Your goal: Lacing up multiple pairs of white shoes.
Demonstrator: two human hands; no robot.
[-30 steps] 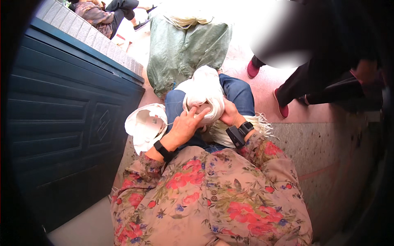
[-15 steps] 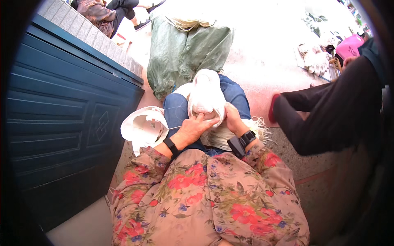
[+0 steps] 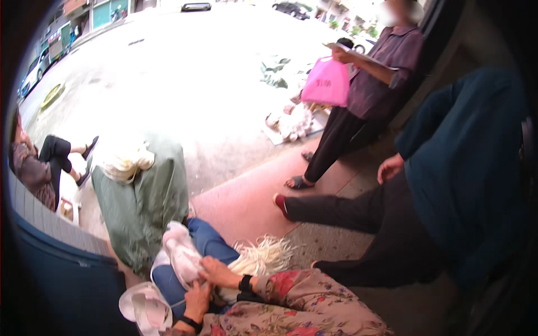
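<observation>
A long white cloth bundle (image 3: 180,255) lies across my blue-jeaned knees (image 3: 210,242). My right hand (image 3: 221,273) has its fingers closed on the bundle's near end. Just below it, my left hand (image 3: 197,301) pinches the same end, fingertips close to the right hand's. What lies between the fingertips is too small to make out. A white, hollow, cap-like cloth piece (image 3: 144,311) sits beside my left knee. Loose cream-coloured strings (image 3: 263,256) spill over my right thigh.
A large green sack (image 3: 140,207) with a white bundle (image 3: 130,165) on top stands beyond my knees. At right, a person in dark clothes (image 3: 358,213) sits close; another stands with a pink bag (image 3: 327,84). A blue panel (image 3: 67,280) borders my left.
The view has swung up and to the right, bringing the street and the standing person into sight. Both hands stay at the near end of the white cloth bundle.
</observation>
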